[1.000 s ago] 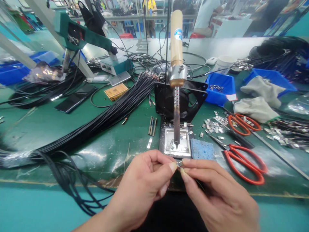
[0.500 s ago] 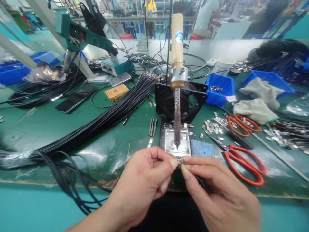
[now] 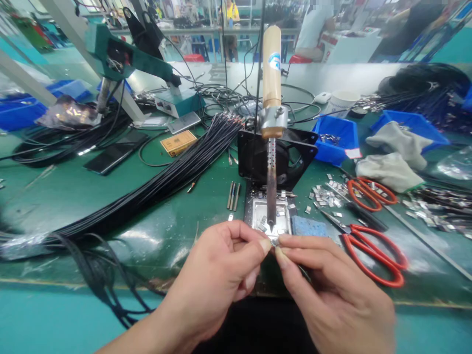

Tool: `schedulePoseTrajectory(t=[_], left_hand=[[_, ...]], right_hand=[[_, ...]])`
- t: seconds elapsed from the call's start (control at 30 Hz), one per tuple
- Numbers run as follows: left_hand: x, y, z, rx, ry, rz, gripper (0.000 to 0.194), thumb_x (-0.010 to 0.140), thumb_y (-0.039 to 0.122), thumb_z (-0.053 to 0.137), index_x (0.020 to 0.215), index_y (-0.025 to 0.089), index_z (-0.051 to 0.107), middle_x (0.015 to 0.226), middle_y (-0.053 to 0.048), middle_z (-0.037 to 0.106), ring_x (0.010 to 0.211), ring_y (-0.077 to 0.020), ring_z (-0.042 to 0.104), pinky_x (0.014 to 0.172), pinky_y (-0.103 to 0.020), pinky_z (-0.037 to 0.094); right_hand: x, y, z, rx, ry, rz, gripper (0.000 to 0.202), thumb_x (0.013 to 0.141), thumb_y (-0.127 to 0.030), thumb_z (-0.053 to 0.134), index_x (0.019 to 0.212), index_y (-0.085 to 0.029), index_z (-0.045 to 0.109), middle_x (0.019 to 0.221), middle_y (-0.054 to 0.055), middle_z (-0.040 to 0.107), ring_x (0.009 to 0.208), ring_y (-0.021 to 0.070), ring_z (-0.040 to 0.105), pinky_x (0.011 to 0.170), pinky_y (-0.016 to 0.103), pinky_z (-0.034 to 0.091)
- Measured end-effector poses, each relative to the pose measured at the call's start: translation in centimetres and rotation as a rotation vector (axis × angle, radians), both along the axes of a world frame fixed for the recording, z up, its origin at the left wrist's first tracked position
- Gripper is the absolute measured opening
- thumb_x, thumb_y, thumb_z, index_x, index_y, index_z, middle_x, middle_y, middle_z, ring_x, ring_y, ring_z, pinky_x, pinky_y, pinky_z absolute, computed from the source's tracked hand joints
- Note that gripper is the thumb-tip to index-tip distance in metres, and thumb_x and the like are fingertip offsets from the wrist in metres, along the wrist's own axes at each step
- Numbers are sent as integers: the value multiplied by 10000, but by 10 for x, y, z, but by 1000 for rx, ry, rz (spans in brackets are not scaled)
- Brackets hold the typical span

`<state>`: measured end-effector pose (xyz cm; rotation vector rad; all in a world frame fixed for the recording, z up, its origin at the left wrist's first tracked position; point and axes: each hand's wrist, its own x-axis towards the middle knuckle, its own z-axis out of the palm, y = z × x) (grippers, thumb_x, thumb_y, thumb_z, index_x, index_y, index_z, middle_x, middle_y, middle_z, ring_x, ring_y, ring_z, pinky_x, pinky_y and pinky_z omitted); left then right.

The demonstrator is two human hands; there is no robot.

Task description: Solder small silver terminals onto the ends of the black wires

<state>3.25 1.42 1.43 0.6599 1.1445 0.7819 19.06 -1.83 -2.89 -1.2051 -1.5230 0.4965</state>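
My left hand [image 3: 224, 265] and my right hand [image 3: 328, 280] meet at the fingertips, both pinching a small metal piece [image 3: 274, 242]. Its exact shape is too small to tell. Part of a dark cable shows under my right fingers. Just above the piece is the tip of a soldering iron [image 3: 272, 196], which points down from a clamp and has a wooden handle. Under the iron a metal tray [image 3: 258, 209] holds small metal bits. A blue sponge [image 3: 309, 226] lies right of the tray, beyond my right fingers.
Red-handled scissors [image 3: 376, 253], a second red-handled tool [image 3: 372, 194] and gloves [image 3: 391, 169] lie right. A black fan [image 3: 250, 155] stands behind the iron. A bundle of black cables [image 3: 147, 196] crosses the left side. Blue bins [image 3: 337, 142] stand farther back.
Both hands keep their pinch and have barely moved. The iron and tray appear slightly lower in the view.
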Motion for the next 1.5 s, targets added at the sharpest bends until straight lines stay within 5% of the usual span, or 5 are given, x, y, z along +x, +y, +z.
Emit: schedulePoseTrajectory(t=[0.37,1.5], left_hand=[[1,4,2,19,-14,6,224,856,280,754,731,168,606,425,96,425,400,-42,258,384,-162,169],[0,10,5,23,1,17,229,835,275,768,719,172,600,425,103,404,390,-39,247,372,-164,145]], right_hand=[[-3,2,2,-6,15,-27,135,874,-93,731,894,-222,765,979,-7,778,875,91,752,825,147,596],[-6,8,3,4,30,-41,152,862,-88,746,919,-226,775,1003,13,774,883,139,756,808,230,622]])
